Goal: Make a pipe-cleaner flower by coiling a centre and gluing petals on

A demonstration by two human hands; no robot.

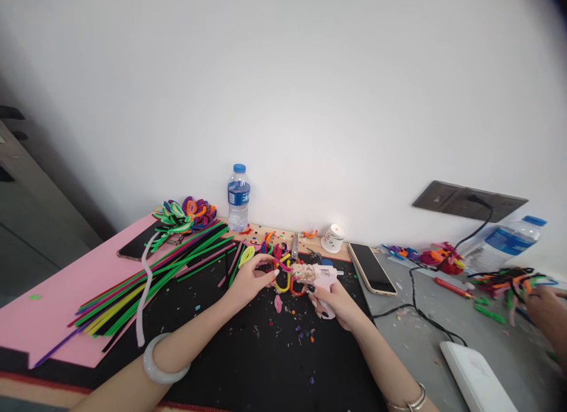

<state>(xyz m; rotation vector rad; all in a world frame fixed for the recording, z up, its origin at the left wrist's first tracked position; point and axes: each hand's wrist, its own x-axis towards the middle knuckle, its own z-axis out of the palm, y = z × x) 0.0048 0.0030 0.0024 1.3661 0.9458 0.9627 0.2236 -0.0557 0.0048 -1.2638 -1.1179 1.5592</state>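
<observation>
My right hand [340,302] is wrapped round a pale pink hot glue gun [326,276], whose crusted nozzle points left. Opposite it, my left hand [250,281] pinches a magenta pipe cleaner [282,266] between thumb and fingers. The strip's free end lies close to the nozzle; whether they touch I cannot tell. Behind and below the hands are a yellow pipe cleaner loop [247,255], a small pink loop [278,304] and scissors [295,246] with blades toward the wall.
Loose pipe cleaners [177,288] lie at left across a pink sheet [26,317], below finished flowers [177,214]. A water bottle [239,202] and paper cup [332,239] stand by the wall. Rightward are a phone [372,269], cable, power bank [476,376] and another person's hand [547,308].
</observation>
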